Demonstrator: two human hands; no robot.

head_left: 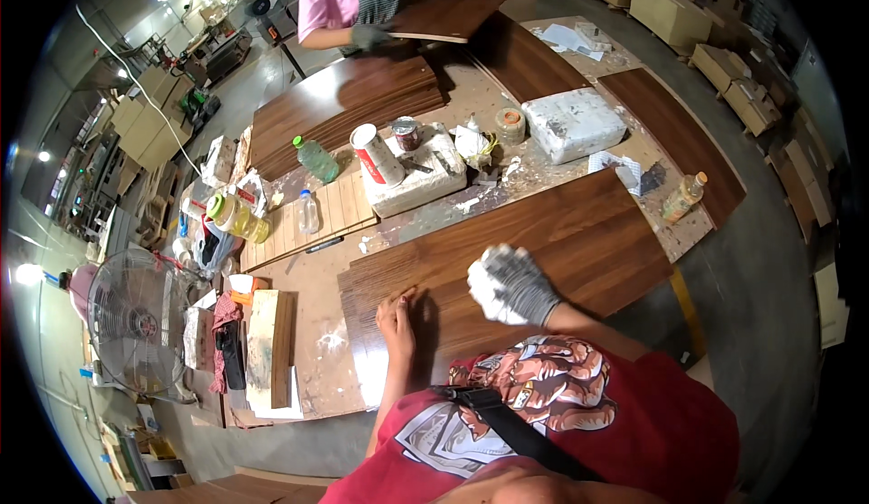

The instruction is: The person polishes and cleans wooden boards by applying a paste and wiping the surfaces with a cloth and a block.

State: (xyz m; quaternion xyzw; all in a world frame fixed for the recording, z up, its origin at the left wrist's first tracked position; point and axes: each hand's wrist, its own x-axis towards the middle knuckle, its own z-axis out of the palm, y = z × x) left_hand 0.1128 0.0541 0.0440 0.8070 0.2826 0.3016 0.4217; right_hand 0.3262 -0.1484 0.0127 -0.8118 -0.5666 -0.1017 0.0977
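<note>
A dark brown wood-veneer panel (552, 241) lies flat on the workbench in front of me. My left hand (396, 321) is bare and rests flat on the panel near its left front edge, fingers together. My right hand (510, 284) wears a grey and white work glove and is curled on the middle of the panel; whether it holds something I cannot tell. My red printed shirt with a black strap fills the lower part of the view.
Across the bench a person in a pink shirt and grey glove (369, 37) handles another dark panel (444, 17). Between us stand white foam blocks (574, 123), a red and white can (377, 153), bottles (316, 158), a tape roll (510, 124). A fan (136, 321) stands left; cartons (670, 10) far right.
</note>
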